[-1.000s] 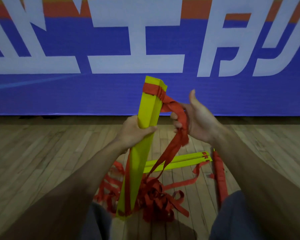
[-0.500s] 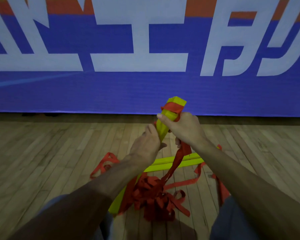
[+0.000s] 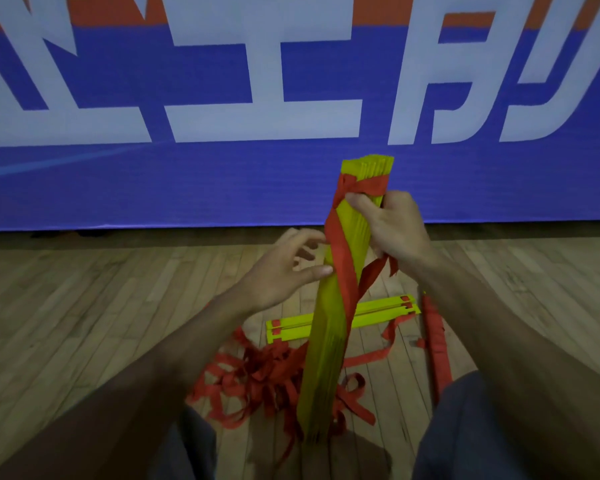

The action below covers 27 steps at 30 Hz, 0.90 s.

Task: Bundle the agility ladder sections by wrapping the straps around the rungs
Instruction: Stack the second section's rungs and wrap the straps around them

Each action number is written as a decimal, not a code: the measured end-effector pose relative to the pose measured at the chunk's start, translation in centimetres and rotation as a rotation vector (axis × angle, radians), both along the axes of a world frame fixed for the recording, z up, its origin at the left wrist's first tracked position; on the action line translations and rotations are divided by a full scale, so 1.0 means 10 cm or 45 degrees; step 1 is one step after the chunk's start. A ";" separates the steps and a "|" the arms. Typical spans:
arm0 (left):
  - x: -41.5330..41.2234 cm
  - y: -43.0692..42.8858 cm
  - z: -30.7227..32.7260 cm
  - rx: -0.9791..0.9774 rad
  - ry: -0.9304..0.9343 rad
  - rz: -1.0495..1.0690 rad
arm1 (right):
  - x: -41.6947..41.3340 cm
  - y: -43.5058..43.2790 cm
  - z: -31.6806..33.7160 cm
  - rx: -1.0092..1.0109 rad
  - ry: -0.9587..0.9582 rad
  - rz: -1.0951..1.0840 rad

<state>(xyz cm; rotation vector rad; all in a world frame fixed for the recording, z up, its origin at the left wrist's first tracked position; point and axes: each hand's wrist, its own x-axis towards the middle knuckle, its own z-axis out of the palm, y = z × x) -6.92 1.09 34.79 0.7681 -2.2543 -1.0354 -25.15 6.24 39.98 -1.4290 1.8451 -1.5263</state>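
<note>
A stack of yellow ladder rungs (image 3: 326, 348) stands on end on the floor between my knees. A red strap (image 3: 342, 265) is wound round its top and runs diagonally down its front. My right hand (image 3: 392, 226) grips the upper part of the stack, fingers curled round it just below the top wrap. My left hand (image 3: 284, 271) is beside the stack at mid height, fingers spread and slightly bent, with the fingertips and thumb touching the strap's left edge. A heap of loose red straps (image 3: 253, 382) lies round the stack's base.
Two more yellow rungs (image 3: 368, 315) lie flat on the wooden floor behind the stack. A red rolled bag or strap (image 3: 437, 344) lies to the right by my right knee. A blue banner wall (image 3: 187, 188) with white letters closes off the far side.
The stack has been stood more upright and nearer. My left hand has let go of the rungs and opened beside the strap. My right hand moved from the strap to gripping the stack's top.
</note>
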 end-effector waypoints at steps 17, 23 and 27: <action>0.10 0.01 0.01 0.746 0.092 0.013 | -0.14 0.06 0.06 0.076 -0.239 0.349; 0.06 0.02 0.03 0.319 0.059 0.293 | -0.11 0.12 0.09 0.326 -0.313 0.416; -0.01 0.03 -0.07 -0.238 -0.176 0.448 | 0.10 0.16 0.05 0.346 -0.311 0.320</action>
